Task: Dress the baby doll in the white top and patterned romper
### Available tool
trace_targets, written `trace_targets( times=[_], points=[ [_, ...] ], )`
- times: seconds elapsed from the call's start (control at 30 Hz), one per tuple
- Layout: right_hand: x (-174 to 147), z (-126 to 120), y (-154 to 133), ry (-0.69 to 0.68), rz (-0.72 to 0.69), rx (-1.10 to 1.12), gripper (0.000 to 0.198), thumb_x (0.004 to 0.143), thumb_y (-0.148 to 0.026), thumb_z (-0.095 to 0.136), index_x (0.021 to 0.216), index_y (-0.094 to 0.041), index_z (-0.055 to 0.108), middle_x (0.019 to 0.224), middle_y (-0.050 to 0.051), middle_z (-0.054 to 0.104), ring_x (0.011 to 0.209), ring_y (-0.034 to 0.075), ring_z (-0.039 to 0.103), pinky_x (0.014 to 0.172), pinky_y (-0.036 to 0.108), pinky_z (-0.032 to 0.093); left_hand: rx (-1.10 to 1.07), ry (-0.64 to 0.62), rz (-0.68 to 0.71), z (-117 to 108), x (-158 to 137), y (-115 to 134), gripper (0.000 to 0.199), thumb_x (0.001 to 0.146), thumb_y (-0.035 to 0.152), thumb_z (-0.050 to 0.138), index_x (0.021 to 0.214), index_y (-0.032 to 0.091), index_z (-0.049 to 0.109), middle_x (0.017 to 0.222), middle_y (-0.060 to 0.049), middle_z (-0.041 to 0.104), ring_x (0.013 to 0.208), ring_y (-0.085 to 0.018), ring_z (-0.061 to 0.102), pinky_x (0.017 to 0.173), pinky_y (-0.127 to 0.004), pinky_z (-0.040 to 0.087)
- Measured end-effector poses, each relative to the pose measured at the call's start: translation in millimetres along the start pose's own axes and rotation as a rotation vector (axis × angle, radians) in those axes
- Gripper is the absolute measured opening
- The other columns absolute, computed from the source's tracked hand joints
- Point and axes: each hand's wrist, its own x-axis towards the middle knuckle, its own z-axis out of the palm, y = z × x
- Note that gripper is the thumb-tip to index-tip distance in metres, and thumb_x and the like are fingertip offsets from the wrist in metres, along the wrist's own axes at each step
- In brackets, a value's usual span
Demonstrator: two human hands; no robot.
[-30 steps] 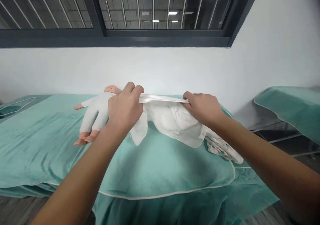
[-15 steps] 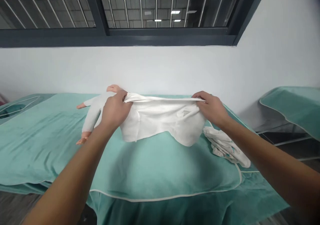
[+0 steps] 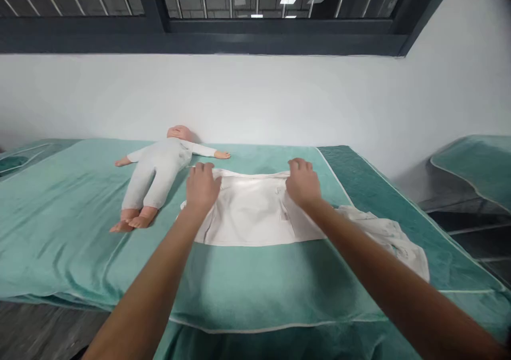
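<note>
A white baby garment (image 3: 251,208) lies spread on the green bed cover, its lower edge nearly straight. My left hand (image 3: 203,187) has its fingers curled over the garment's far left corner. At the far right corner, my right hand (image 3: 303,184) is closed over the edge in the same way. The fingertips of both are partly hidden. To the left of my left hand a baby doll (image 3: 163,160) in a white suit lies on its back, arms spread. A crumpled white cloth (image 3: 393,240) rests beside my right forearm, partly covered by it.
The green-covered bed (image 3: 72,211) stands against a white wall (image 3: 255,99) under a dark-framed window (image 3: 279,41). Another green-covered surface (image 3: 479,163) is at the right. Grey floor (image 3: 43,328) shows at the lower left.
Both hands have lowered the white garment from the air onto the bed, where it now lies flat. The doll shows in full as my view has shifted.
</note>
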Motion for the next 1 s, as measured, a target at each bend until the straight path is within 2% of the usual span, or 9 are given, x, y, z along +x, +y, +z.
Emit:
trace_targets(
  times=[0.03, 0.1, 0.13, 0.2, 0.27, 0.33, 0.53, 0.8, 1.0],
  points=[
    [-9, 12, -11, 0.010, -0.087, 0.007, 0.047, 0.083, -0.004, 0.041, 0.127, -0.009, 0.056, 0.139, 0.021, 0.052, 0.127, 0.034, 0.045, 0.097, 0.046, 0.042, 0.026, -0.043, 0.041, 10, -8, 2, 0.023, 0.076, 0.013, 0.064, 0.098, 0.018, 0.063, 0.107, -0.012, 0.063, 0.117, -0.034, 0.053, 0.104, -0.046, 0.039],
    [-24, 32, -31, -0.048, -0.242, 0.085, 0.049, 0.087, -0.003, 0.035, 0.132, -0.011, 0.053, 0.144, 0.017, 0.049, 0.132, 0.029, 0.041, 0.107, 0.043, 0.036, 0.169, -0.243, 0.144, 28, -23, 5, 0.027, 0.087, 0.015, 0.050, 0.112, 0.016, 0.062, 0.117, -0.013, 0.063, 0.117, -0.030, 0.055, 0.103, -0.043, 0.042],
    [-28, 40, -38, -0.101, -0.242, 0.133, 0.049, 0.089, -0.005, 0.034, 0.135, -0.012, 0.050, 0.143, 0.015, 0.050, 0.131, 0.026, 0.043, 0.107, 0.039, 0.037, 0.242, -0.339, 0.145, 36, -29, 6, 0.029, 0.090, 0.014, 0.045, 0.114, 0.015, 0.061, 0.118, -0.014, 0.063, 0.116, -0.029, 0.057, 0.102, -0.042, 0.043],
    [-29, 52, -48, -0.197, -0.109, 0.166, 0.044, 0.093, -0.013, 0.036, 0.135, -0.012, 0.050, 0.139, 0.015, 0.054, 0.127, 0.026, 0.047, 0.105, 0.038, 0.039, 0.389, -0.453, 0.118, 50, -34, 5, 0.031, 0.092, 0.015, 0.041, 0.115, 0.012, 0.061, 0.121, -0.016, 0.063, 0.118, -0.029, 0.057, 0.103, -0.041, 0.043],
    [-23, 59, -51, -0.267, 0.045, 0.123, 0.040, 0.096, -0.024, 0.039, 0.131, -0.010, 0.053, 0.136, 0.017, 0.057, 0.126, 0.029, 0.048, 0.106, 0.042, 0.037, 0.497, -0.452, 0.089, 60, -33, 1, 0.032, 0.094, 0.018, 0.039, 0.117, 0.010, 0.061, 0.126, -0.018, 0.062, 0.123, -0.031, 0.054, 0.106, -0.044, 0.041],
    [-15, 64, -50, -0.294, 0.111, 0.059, 0.043, 0.097, -0.030, 0.039, 0.132, -0.009, 0.053, 0.139, 0.018, 0.055, 0.129, 0.032, 0.046, 0.107, 0.047, 0.034, 0.540, -0.414, 0.075, 66, -29, -2, 0.036, 0.096, 0.022, 0.037, 0.123, 0.009, 0.057, 0.132, -0.018, 0.059, 0.126, -0.033, 0.052, 0.107, -0.048, 0.039],
    [-2, 66, -43, -0.201, 0.029, -0.037, 0.052, 0.098, -0.032, 0.038, 0.148, -0.016, 0.038, 0.156, 0.013, 0.038, 0.139, 0.033, 0.035, 0.108, 0.050, 0.032, 0.516, -0.327, 0.028, 77, -10, 3, 0.050, 0.096, 0.029, 0.037, 0.142, 0.010, 0.041, 0.142, -0.020, 0.052, 0.132, -0.035, 0.046, 0.106, -0.051, 0.040],
    [32, 85, -19, -0.228, 0.080, -0.044, 0.053, 0.099, -0.036, 0.035, 0.148, -0.016, 0.037, 0.154, 0.012, 0.042, 0.137, 0.031, 0.039, 0.108, 0.048, 0.034, 0.462, -0.399, 0.029, 113, 20, -8, 0.058, 0.098, 0.037, 0.030, 0.148, 0.009, 0.036, 0.150, -0.019, 0.044, 0.139, -0.036, 0.037, 0.114, -0.052, 0.030],
    [46, 100, 1, -0.251, -0.020, -0.009, 0.053, 0.100, -0.036, 0.032, 0.148, -0.015, 0.039, 0.152, 0.012, 0.045, 0.136, 0.031, 0.041, 0.110, 0.046, 0.034, 0.434, -0.458, 0.010, 120, 33, -23, 0.063, 0.100, 0.042, 0.023, 0.152, 0.008, 0.032, 0.154, -0.018, 0.040, 0.143, -0.034, 0.031, 0.118, -0.049, 0.024]
  ],
)
